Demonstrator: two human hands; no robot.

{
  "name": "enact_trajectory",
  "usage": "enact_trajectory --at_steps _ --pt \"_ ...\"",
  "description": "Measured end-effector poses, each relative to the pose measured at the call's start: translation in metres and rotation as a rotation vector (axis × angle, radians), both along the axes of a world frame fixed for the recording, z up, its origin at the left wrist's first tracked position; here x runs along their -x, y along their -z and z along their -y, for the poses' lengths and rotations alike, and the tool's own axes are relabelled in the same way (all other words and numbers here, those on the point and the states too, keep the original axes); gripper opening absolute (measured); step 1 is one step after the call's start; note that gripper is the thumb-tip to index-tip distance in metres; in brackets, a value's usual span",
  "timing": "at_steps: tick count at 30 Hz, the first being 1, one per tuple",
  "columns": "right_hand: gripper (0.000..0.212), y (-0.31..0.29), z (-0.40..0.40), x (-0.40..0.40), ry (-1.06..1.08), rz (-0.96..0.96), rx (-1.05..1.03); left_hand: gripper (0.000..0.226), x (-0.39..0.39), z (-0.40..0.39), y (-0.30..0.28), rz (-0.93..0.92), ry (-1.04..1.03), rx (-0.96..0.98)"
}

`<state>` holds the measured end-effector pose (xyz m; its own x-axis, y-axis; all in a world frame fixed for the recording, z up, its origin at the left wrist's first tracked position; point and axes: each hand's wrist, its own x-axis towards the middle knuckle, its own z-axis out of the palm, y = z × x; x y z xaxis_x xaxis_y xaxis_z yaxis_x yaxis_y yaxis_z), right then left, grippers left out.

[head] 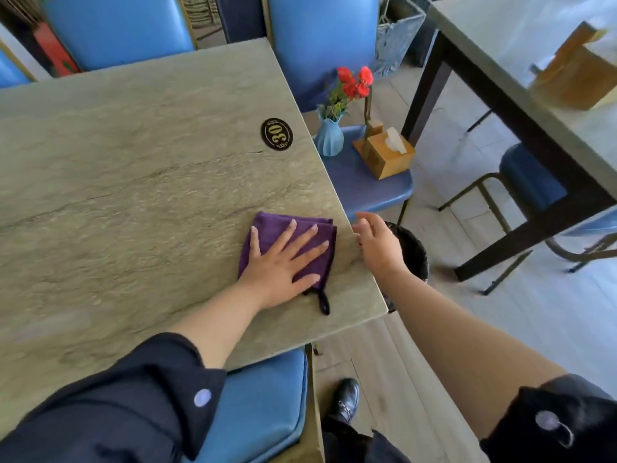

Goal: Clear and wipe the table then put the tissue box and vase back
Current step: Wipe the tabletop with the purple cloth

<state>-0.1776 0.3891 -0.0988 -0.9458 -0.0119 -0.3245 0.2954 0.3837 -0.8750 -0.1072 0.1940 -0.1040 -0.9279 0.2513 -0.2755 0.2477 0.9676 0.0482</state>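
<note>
Pale plank floor [417, 362]. Blue padded chairs [117, 28] with brass-coloured frames around the tables. Second grey-topped table [500, 45] on dark legs, right. Black wastebasket [412, 248] below. Daylight, even.

Restaurant dining rm; no. 30 plaque [276, 134] on table [133, 162]; blue chairs [117, 28]
</note>
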Motion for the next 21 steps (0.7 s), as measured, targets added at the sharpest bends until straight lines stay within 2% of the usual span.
enact_trajectory --at_steps 2,4,10,16,19,21 --pt "0.025 0.005 -0.006 -0.007 0.068 0.053 0.091 0.061 0.012 -0.025 -0.003 0.009 -0.112 0.001" --pt "0.029 0.007 -0.013 -0.013 0.123 0.085 0.14 0.065 0.013 -0.041 -0.003 0.013 -0.108 -0.014" --pt "0.03 0.016 -0.042 -0.04 0.165 0.033 0.04 0.099 -0.022 -0.065 0.0 0.048 0.208 0.012" --pt "0.033 0.019 -0.068 -0.056 0.212 0.04 0.037 0.074 -0.04 -0.078 -0.008 0.111 0.294 0.038" --pt "0.037 0.014 -0.085 -0.059 0.202 0.053 0.023 0.065 -0.041 -0.085 -0.017 0.217 0.26 -0.114" --pt "0.037 0.007 -0.098 -0.052 0.196 0.085 0.03 0.058 -0.04 -0.101 -0.026 0.366 0.198 -0.211"
